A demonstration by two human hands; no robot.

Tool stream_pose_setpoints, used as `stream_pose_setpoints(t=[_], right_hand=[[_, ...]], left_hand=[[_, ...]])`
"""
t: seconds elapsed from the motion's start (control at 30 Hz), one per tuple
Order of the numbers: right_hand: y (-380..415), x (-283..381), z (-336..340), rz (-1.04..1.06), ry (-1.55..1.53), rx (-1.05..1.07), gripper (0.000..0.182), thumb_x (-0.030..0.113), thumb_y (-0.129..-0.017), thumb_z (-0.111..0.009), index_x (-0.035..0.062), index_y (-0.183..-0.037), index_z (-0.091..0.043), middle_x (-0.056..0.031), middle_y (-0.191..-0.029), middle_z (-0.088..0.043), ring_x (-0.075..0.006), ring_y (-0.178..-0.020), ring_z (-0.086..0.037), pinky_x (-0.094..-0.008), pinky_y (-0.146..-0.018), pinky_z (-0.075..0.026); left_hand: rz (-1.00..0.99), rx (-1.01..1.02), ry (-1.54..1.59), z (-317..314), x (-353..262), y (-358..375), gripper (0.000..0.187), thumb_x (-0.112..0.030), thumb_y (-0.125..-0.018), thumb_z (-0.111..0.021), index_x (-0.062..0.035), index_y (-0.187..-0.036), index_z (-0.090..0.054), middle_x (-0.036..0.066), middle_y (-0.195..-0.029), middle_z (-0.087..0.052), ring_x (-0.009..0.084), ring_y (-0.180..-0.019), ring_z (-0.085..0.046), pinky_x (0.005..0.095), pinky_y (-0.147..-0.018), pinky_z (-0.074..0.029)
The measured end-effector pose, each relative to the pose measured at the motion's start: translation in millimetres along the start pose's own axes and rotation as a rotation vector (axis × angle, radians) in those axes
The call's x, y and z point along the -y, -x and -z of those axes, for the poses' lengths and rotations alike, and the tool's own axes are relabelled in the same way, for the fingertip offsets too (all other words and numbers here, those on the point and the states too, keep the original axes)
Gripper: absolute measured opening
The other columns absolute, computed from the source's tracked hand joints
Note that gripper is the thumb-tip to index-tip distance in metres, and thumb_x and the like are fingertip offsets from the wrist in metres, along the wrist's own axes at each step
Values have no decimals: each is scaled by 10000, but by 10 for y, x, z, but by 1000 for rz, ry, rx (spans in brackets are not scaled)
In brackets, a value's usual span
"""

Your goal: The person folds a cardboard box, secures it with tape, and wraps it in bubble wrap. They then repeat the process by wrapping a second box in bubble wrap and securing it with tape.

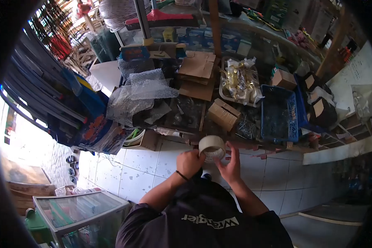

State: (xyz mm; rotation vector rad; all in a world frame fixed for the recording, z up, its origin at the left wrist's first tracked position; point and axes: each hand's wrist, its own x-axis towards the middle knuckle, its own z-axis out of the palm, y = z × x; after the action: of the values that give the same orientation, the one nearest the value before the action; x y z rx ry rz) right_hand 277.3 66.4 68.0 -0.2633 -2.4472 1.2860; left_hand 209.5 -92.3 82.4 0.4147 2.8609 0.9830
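A wide roll of packing tape (211, 142) is in front of my body, its round opening facing me. My left hand (189, 163) is closed at the roll's left side, with the thumb against its lower left edge. At the roll's right side is my right hand (231, 163), its fingers apart and its thumb close to the lower rim. Whether the right fingertips press on the roll is hard to see. Just beyond the hands, a small brown cardboard box (224, 115) lies on the cluttered workbench (202, 118).
Bubble wrap (142, 93) and folded cardboard (197, 68) cover the bench's left part. A tray (238, 80) of shiny packets and a blue basket (279, 113) stand to the right, near loose nails (247, 126). Pipes (49, 82) lean at left; a glass cabinet (82, 211) stands lower left.
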Motion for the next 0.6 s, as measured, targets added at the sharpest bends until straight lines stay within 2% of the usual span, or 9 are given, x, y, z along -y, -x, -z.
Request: stream_pose_setpoints(t=[0.03,0.13,0.17,0.2,0.27,0.3,0.37,0.5,0.6], right_hand=[[22,-17,-42,96,50,-84,520,181,-790,-682,42,-1239,-459,-116,-1093,-549,-217,-903,-579,-300,-682,-480],[208,-275,-153,-139,-45,-89,355,168,-856,-605,24,-1172,-527,-101,-915,-616,-197,-769,-607,-290,-661,-489],[268,-368,-188,-242,-89,-84,261,150,-903,-535,7,-1120,-568,-75,-780,-629,-157,-668,-602,-270,-641,-482],[320,-373,-160,-334,-155,-19,265,151,-905,-532,4,-1124,-564,-70,-791,-630,-145,-669,-598,-267,-634,-480],[413,-392,-76,-510,-289,112,272,151,-909,-526,-2,-1131,-556,-61,-813,-630,-121,-673,-591,-261,-620,-476],[567,-651,-173,-438,-317,108,263,159,-920,-503,-10,-1114,-556,-58,-815,-628,-108,-664,-590,-260,-600,-474],[792,-838,-160,-457,-295,191,264,171,-924,-494,-10,-1106,-554,-62,-819,-627,-114,-659,-591,-263,-595,-479],[929,-794,-107,-573,-390,277,275,218,-928,-488,-16,-1046,-572,-67,-831,-629,-125,-678,-591,-273,-626,-475],[868,-726,-136,-582,-507,304,291,246,-925,-493,-15,-1018,-584,-63,-845,-633,-125,-720,-592,-274,-668,-469]], left_hand=[[-5,25,18,-14,-25,83,331,-364,-777,-576,-69,-632,-612,159,-619,-603,364,-619,-599,455,-589,-481],[-37,213,92,-16,-28,252,381,-391,-812,-572,-56,-635,-615,162,-625,-603,358,-617,-598,435,-587,-479],[-58,304,134,-58,54,267,390,-396,-823,-566,-56,-641,-616,161,-628,-603,356,-615,-597,429,-584,-479],[-78,392,176,-82,119,287,398,-402,-835,-561,-56,-646,-618,160,-630,-604,355,-612,-597,424,-580,-479],[-106,361,178,-95,190,403,371,-383,-847,-564,-52,-692,-625,157,-642,-608,350,-621,-601,409,-583,-483],[-119,345,181,-110,216,454,358,-373,-853,-565,-49,-715,-629,156,-648,-611,347,-625,-604,401,-585,-485],[-87,340,243,-136,273,527,302,-344,-847,-583,-48,-809,-628,156,-708,-623,332,-664,-618,388,-615,-494],[-125,333,325,-189,309,555,282,-272,-836,-615,-41,-996,-599,163,-886,-631,294,-778,-638,365,-688,-507],[-61,340,409,-188,210,480,306,-227,-835,-620,-35,-1069,-572,161,-970,-614,281,-848,-633,347,-731,-509]])
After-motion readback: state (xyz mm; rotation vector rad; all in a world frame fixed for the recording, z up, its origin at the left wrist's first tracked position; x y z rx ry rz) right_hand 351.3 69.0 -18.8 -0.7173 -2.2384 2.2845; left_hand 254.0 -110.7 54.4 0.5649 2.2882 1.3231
